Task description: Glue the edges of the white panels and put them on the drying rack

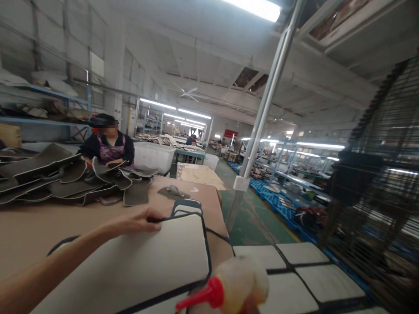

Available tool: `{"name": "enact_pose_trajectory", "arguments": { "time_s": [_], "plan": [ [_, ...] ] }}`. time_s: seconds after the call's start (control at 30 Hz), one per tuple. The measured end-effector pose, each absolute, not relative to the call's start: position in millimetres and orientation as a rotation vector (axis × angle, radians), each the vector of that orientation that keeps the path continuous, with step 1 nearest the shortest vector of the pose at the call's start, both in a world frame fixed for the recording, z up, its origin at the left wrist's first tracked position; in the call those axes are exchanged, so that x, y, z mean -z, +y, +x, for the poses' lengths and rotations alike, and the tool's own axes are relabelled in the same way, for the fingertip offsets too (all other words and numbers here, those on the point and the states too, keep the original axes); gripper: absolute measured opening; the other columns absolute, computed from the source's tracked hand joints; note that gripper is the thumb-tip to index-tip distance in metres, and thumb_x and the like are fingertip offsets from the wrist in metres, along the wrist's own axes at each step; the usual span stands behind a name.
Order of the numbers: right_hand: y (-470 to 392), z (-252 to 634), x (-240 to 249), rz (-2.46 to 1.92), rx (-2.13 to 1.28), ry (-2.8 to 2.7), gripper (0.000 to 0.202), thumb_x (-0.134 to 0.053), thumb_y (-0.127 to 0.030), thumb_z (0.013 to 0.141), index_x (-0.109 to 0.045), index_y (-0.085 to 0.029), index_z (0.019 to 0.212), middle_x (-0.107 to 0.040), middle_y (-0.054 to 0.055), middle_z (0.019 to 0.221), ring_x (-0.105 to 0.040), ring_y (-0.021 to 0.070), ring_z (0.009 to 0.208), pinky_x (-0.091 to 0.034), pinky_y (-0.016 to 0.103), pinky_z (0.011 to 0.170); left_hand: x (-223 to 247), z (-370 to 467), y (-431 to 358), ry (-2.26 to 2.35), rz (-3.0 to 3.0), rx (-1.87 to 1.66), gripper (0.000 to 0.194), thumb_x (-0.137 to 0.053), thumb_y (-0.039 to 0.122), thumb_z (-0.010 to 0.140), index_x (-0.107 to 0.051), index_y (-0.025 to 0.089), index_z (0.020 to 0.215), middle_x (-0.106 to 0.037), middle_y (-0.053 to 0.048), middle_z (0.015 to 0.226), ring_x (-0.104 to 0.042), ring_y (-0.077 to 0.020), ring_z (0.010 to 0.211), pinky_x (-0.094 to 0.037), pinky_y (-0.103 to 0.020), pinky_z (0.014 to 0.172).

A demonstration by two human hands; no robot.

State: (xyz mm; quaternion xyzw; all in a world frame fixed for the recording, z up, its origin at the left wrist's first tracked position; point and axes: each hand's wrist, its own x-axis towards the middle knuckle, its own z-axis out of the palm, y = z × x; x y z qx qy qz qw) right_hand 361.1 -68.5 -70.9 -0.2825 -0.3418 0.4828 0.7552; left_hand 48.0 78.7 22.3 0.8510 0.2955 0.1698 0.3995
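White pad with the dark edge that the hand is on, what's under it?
The large white dark-edged pad lies on the brown cardboard-covered table, left hand gripping its far edge. Anything beneath it is hidden.

A white, dark-edged panel (140,266) lies flat on the table; a red-nozzled glue bottle (234,285) is tilted leftward.

Left hand on a white panel, glue bottle up close.
The left hand (139,221) grips the white panel's (137,266) far edge on the tabletop (29,231); the glue bottle (234,285) shows a red nozzle.

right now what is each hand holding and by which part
The left hand grips the white panel at its dark-trimmed far edge. A glue bottle with a red nozzle is at bottom right, but the hand holding it is hidden.
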Motion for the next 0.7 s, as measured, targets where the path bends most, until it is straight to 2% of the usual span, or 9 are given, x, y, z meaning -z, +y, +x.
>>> {"name": "enact_pose_trajectory", "arguments": {
  "time_s": [0.07, 0.13, 0.23, 0.33, 0.53, 0.7],
  "plan": [
    [-75, 363, 65, -0.591, -1.091, -0.674, 0.031, -0.074, -0.046, 0.078, -0.069, -0.031, 0.104, -0.075, 0.002, 0.104, -0.069, 0.0209, 0.096, -0.059, 0.037, 0.084, -28, 35, 70, 0.741, 2.012, -0.375, 0.034, -0.061, 0.043, 0.082, -0.075, 0.018, 0.101, -0.073, 0.0, 0.085, -0.063, -0.0206, 0.08, -0.046, -0.021, 0.071],
    [-73, 365, 50, -0.545, -1.117, -0.612, 0.035, -0.084, -0.038, 0.066, -0.072, -0.033, 0.098, -0.077, -0.001, 0.098, -0.071, 0.0204, 0.094, -0.058, 0.032, 0.086, -34, 26, 60, 0.719, 1.95, -0.309, 0.031, -0.062, 0.042, 0.081, -0.076, 0.017, 0.095, -0.071, 0.0, 0.079, -0.061, -0.0197, 0.076, -0.044, -0.021, 0.07],
    [-63, 364, 25, -0.512, -1.049, -0.604, 0.043, -0.088, -0.028, 0.057, -0.074, -0.033, 0.097, -0.077, -0.001, 0.097, -0.073, 0.0188, 0.086, -0.059, 0.026, 0.08, -41, 15, 51, 0.694, 1.935, -0.258, 0.03, -0.063, 0.043, 0.08, -0.076, 0.017, 0.085, -0.069, 0.0, 0.075, -0.058, -0.0186, 0.072, -0.043, -0.022, 0.065],
    [-56, 358, 10, -0.523, -1.005, -0.67, 0.044, -0.091, -0.024, 0.05, -0.076, -0.033, 0.091, -0.078, 0.0, 0.09, -0.073, 0.0181, 0.076, -0.059, 0.023, 0.072, -45, 5, 50, 0.663, 1.934, -0.223, 0.029, -0.063, 0.042, 0.081, -0.076, 0.017, 0.086, -0.068, 0.0, 0.074, -0.057, -0.0183, 0.07, -0.042, -0.023, 0.065],
    [-57, 347, 4, -0.578, -0.981, -0.813, 0.038, -0.09, -0.027, 0.049, -0.076, -0.034, 0.083, -0.077, 0.001, 0.083, -0.072, 0.02, 0.072, -0.059, 0.029, 0.072, -54, -3, 44, 0.582, 1.897, -0.175, 0.029, -0.06, 0.037, 0.083, -0.078, 0.019, 0.095, -0.071, -0.002, 0.078, -0.06, -0.0198, 0.071, -0.044, -0.025, 0.066],
    [-61, 346, 1, -0.622, -0.96, -0.85, 0.047, -0.09, -0.03, 0.049, -0.075, -0.033, 0.093, -0.077, 0.002, 0.079, -0.072, 0.023, 0.071, -0.059, 0.036, 0.078, -63, -1, 35, 0.561, 1.85, -0.174, 0.029, -0.058, 0.033, 0.083, -0.078, 0.021, 0.1, -0.075, -0.003, 0.086, -0.066, -0.0244, 0.078, -0.049, -0.029, 0.074]
  ]
}}
